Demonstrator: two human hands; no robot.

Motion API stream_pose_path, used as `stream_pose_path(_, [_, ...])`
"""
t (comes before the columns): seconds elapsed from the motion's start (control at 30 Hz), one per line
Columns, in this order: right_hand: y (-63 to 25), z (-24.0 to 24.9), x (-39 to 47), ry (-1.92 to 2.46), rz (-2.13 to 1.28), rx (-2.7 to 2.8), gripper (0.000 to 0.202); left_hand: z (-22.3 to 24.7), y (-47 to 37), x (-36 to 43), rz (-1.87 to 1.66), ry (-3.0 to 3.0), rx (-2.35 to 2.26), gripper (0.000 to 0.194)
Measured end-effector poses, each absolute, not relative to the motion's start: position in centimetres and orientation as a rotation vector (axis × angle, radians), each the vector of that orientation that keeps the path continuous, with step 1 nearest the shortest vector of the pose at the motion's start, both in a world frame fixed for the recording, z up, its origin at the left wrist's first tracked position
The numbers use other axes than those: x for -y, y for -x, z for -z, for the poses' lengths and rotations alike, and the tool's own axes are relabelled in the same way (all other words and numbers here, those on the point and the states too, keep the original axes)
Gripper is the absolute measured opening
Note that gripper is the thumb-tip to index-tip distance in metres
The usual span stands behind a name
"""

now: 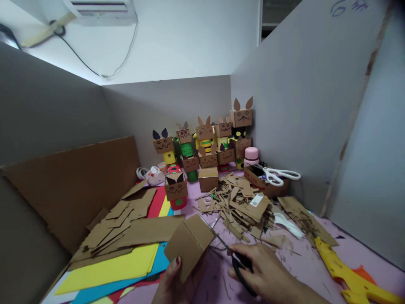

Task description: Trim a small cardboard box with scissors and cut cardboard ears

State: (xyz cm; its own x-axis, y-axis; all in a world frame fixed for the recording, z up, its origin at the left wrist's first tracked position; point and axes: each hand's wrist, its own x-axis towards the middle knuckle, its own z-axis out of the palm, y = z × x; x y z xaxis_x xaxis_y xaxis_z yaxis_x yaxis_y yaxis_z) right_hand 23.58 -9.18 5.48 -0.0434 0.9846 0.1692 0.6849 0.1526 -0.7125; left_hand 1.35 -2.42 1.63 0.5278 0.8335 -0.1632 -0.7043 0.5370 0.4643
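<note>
My left hand [177,280] grips a folded piece of brown cardboard [190,240], thumb on its face and the other fingers behind it. In my right hand [257,268] are scissors [239,270] with black handles, fingers wrapped round the loops. Their blades are parted and point up and left at the cardboard's upper right corner; whether they touch it I cannot tell. Beyond, a closed cardboard box [208,179] stands by a cat-faced box figure [176,190] on a red base.
Cardboard scraps [240,202] are heaped at centre right. Flat cardboard sheets [126,217] and yellow paper [110,270] lie at left. White-handled scissors [275,176] rest on a box at right. A yellow glue gun [348,270] lies front right. Several figures [205,137] stand behind.
</note>
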Motion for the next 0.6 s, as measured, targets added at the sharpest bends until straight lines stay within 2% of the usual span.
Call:
stream_pose_path(0.4, [-23.2, -5.2, 9.4, 1.613, -0.469, 1.835, 0.017, -2.0, -1.9, 2.6, -1.012, -0.354, -0.43, 0.061])
stream_pose_path(0.6, [-23.0, -5.4, 9.7, 1.604, -0.569, 1.798, 0.014, -2.5, -1.9, 2.9, -1.014, -0.367, -0.453, 0.071])
